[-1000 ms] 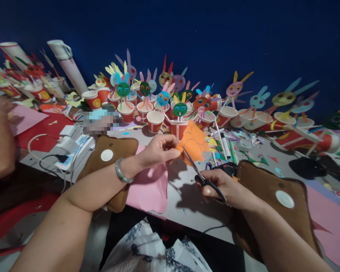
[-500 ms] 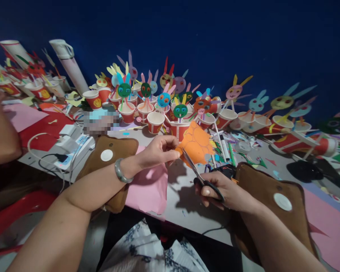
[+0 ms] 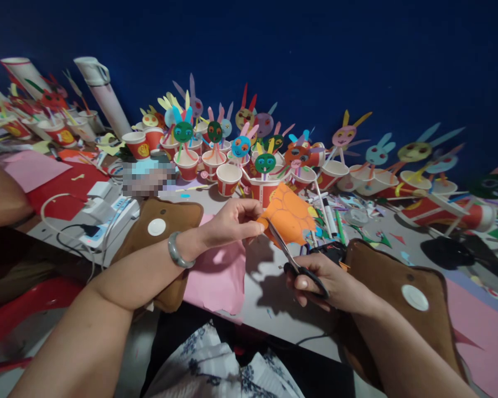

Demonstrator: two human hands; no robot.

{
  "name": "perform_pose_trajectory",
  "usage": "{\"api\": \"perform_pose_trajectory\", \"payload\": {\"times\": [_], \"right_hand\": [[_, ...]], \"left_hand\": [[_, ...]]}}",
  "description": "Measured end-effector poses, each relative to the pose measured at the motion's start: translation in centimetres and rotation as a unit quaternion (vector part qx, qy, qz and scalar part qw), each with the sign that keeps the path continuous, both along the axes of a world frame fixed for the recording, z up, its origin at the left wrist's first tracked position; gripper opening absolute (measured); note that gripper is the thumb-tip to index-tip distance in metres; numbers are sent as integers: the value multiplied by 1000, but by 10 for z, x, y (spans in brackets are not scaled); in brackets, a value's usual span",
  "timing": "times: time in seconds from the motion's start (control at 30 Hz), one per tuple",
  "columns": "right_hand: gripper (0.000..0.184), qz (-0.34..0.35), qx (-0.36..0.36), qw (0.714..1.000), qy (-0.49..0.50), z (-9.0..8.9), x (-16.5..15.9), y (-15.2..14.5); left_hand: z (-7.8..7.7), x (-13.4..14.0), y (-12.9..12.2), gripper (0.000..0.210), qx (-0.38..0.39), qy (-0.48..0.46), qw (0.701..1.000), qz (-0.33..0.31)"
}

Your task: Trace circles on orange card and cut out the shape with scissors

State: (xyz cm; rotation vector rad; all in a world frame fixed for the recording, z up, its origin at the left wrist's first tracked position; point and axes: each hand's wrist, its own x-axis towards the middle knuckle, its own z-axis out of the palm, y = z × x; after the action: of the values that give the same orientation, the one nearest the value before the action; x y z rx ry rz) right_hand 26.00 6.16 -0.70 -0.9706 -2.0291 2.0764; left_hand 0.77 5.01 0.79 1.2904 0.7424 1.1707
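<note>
Between thumb and fingers, my left hand (image 3: 238, 221) pinches the left edge of a piece of orange paper (image 3: 292, 213) marked with drawn rounded outlines. My right hand (image 3: 321, 279) has its fingers in the black handles of a pair of scissors (image 3: 287, 253). The scissor blades point up and left and meet the paper's lower left edge, close to my left fingertips. Both hands are above the table (image 3: 269, 315), where the paper casts a shadow. A sheet of pink paper (image 3: 218, 279) lies under my left wrist.
Paper cups (image 3: 229, 179) with rabbit-faced paper figures line the back. Brown cushions (image 3: 161, 213) lie on both sides. A power strip (image 3: 112, 224) with cables is at left, near another person's arm (image 3: 2, 193). Markers (image 3: 327, 218) and paper scraps lie right of the orange paper.
The orange paper has tilted, its far edge dropping lower and shifting right. Both hands stay almost in place, with the scissors still at the paper's edge.
</note>
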Motion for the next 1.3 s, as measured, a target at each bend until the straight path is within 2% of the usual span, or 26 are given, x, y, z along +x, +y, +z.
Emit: {"api": "perform_pose_trajectory", "payload": {"times": [0.33, 0.63, 0.87, 1.3], "right_hand": [[60, -7, 20, 1000, -15, -1, 1, -1], [59, -23, 47, 998, -20, 1, -2, -2], [61, -30, 71, 997, -23, -1, -1, 1], [64, -5, 57, 997, -46, 5, 6, 6]], "left_hand": [[-3, 0, -1, 20, 4, -5, 1000, -8], [-2, 2, -2, 38, -5, 8, 1000, -8], [-5, 3, 1, 24, 0, 1, 1000, 1], [-4, -1, 5, 25, -59, 30, 996, -52]]}}
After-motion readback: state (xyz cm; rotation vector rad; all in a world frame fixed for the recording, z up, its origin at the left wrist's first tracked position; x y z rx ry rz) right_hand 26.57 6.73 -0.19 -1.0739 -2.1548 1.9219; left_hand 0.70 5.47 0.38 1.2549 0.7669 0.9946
